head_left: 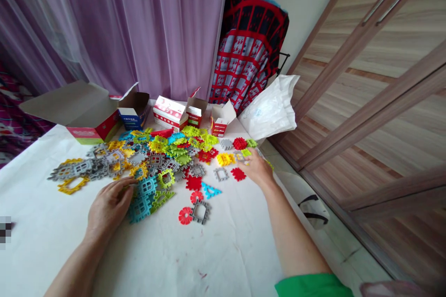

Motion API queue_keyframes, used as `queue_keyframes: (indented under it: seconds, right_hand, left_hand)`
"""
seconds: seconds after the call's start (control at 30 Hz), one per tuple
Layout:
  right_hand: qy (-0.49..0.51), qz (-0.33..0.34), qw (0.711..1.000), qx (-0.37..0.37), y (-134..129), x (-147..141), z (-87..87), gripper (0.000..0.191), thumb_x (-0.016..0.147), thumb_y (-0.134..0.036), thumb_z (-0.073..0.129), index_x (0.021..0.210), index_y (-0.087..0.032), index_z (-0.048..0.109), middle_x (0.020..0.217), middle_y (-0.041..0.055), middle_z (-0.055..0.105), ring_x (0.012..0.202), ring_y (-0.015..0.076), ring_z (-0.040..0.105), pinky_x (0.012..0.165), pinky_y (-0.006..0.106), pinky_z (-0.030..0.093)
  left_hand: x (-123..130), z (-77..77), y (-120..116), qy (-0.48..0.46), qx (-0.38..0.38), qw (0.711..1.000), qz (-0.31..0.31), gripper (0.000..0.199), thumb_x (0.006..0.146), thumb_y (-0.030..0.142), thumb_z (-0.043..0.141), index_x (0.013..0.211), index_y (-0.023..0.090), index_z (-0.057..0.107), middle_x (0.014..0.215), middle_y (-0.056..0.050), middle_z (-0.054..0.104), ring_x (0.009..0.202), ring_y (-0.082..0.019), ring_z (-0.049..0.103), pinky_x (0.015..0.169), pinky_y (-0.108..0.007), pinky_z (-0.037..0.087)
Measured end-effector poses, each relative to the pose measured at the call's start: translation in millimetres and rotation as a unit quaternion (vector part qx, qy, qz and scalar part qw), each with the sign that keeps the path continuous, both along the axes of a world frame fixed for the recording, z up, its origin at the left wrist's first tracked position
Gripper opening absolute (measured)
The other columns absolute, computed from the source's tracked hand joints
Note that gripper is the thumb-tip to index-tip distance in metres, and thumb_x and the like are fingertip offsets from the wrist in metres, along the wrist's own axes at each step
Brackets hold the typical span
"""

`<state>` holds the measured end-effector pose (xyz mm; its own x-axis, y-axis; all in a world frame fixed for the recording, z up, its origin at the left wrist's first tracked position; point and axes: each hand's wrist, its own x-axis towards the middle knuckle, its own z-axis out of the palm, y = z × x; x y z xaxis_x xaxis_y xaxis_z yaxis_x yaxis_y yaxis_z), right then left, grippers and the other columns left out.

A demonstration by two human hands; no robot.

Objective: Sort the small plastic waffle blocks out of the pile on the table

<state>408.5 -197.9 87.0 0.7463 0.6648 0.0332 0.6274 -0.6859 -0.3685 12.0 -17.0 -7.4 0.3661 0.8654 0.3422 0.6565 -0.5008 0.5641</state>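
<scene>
Colourful plastic interlocking pieces lie heaped across the table. My left hand rests at the near left edge of the heap, beside blue window pieces; its fingers curl together, and what they hold, if anything, is hidden. Over on the right, my right hand reaches to small pieces near a yellow stack and a red square piece; its fingertips are blurred among the pieces. A grey arched piece, a red round piece and a blue triangle lie between the hands.
Behind the heap stand a large open box, a blue box, a red and white box and smaller open boxes. A white bag is at the back right corner. The table's right edge runs beside my right forearm.
</scene>
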Motion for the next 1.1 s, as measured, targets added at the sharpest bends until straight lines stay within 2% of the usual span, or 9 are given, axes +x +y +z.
queue_keyframes:
  seconds: [0.13,0.27,0.4,0.67,0.8,1.1]
  right_hand:
    - [-0.008,-0.102,0.994,-0.035,-13.6,73.8,11.0,0.076,0.083,-0.046,0.072,0.15,-0.02,0.047,0.121,0.0087,0.076,0.119,0.0301,0.069,0.097,0.037,0.053]
    - [-0.016,-0.141,0.985,-0.094,-7.2,110.4,7.6,0.077,0.084,-0.047,0.073,0.149,-0.016,0.048,0.132,0.0164,0.07,0.127,0.0329,0.065,0.102,0.041,0.052]
    - [-0.025,-0.131,0.983,-0.127,5.6,118.2,-1.1,0.071,0.085,-0.047,0.073,0.146,-0.017,0.052,0.139,0.0187,0.065,0.129,0.0325,0.064,0.101,0.039,0.052]
    - [-0.018,-0.107,0.981,-0.162,13.4,122.7,-11.9,0.066,0.086,-0.049,0.072,0.142,-0.018,0.053,0.131,0.0175,0.069,0.126,0.0319,0.065,0.099,0.038,0.052]
    - [-0.017,-0.091,0.981,-0.171,13.0,123.4,-14.6,0.064,0.087,-0.049,0.07,0.141,-0.019,0.052,0.132,0.0172,0.069,0.127,0.0326,0.064,0.1,0.039,0.052]
    - [-0.025,-0.067,0.98,-0.183,12.2,121.9,-14.9,0.063,0.085,-0.047,0.071,0.14,-0.021,0.052,0.131,0.0165,0.069,0.125,0.0328,0.065,0.099,0.041,0.052]
  left_hand:
    - [-2.4,-2.4,4.7,0.021,0.0,1.0,0.007,0.051,0.085,0.059,0.042,0.101,0.025,0.077,0.114,-0.007,0.078,0.106,-0.026,0.072,0.099,-0.041,0.056]
    - [-5.7,-8.9,10.5,0.033,0.002,0.999,0.018,0.053,0.082,0.062,0.041,0.099,0.027,0.077,0.114,-0.005,0.079,0.106,-0.026,0.072,0.099,-0.04,0.056]
    - [-8.7,-11.1,13.2,0.04,-0.003,0.999,0.028,0.058,0.08,0.068,0.039,0.1,0.029,0.077,0.114,-0.003,0.079,0.107,-0.028,0.072,0.098,-0.041,0.057]
    - [-8.6,-3.4,13.0,0.034,-0.027,0.999,0.023,0.057,0.078,0.069,0.041,0.099,0.029,0.076,0.115,-0.003,0.079,0.109,-0.03,0.072,0.101,-0.046,0.057]
    - [-8.5,-8.1,15.0,0.022,-0.05,0.998,0.033,0.059,0.075,0.071,0.041,0.097,0.029,0.076,0.116,-0.005,0.078,0.111,-0.033,0.071,0.104,-0.051,0.054]
    - [-15.5,-19.5,19.6,0.019,-0.061,0.997,0.036,0.059,0.079,0.071,0.042,0.104,0.029,0.076,0.124,-0.007,0.075,0.118,-0.032,0.069,0.109,-0.053,0.05]
